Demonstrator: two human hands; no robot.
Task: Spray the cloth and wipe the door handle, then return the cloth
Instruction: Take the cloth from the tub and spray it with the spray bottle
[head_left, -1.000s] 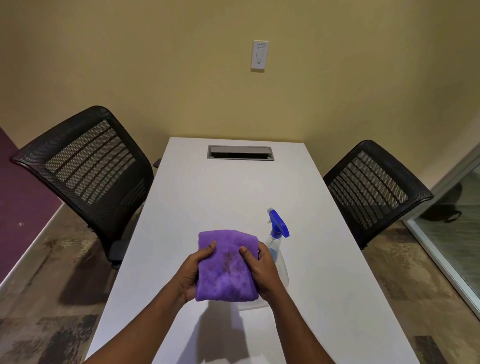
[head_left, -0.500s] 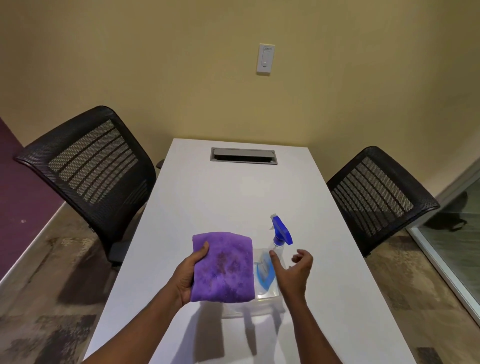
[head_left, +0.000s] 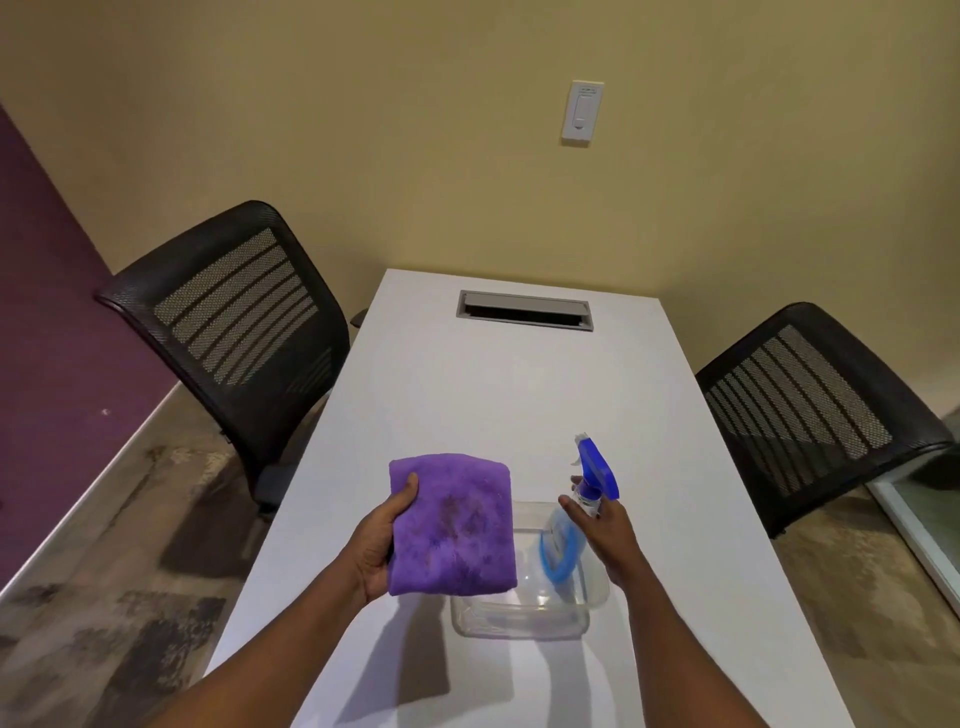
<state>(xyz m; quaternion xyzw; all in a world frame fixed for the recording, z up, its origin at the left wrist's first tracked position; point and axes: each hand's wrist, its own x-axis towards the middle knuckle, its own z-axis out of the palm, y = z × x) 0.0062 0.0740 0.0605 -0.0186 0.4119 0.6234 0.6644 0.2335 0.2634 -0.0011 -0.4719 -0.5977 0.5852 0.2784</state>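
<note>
Cloth in 1 hand, spray bottle in the other: a person's left hand (head_left: 376, 545) holds a folded purple cloth (head_left: 452, 525) above a white worktop (head_left: 493, 395).

The left thumb pinches the cloth against fingers hidden beneath. The right hand (head_left: 608, 535) has its thumb and fingers curled round the spray bottle (head_left: 597, 470) neck, beside a clear container (head_left: 519, 618). 2 black mesh chairs (head_left: 234, 322) flank the worktop.
</note>
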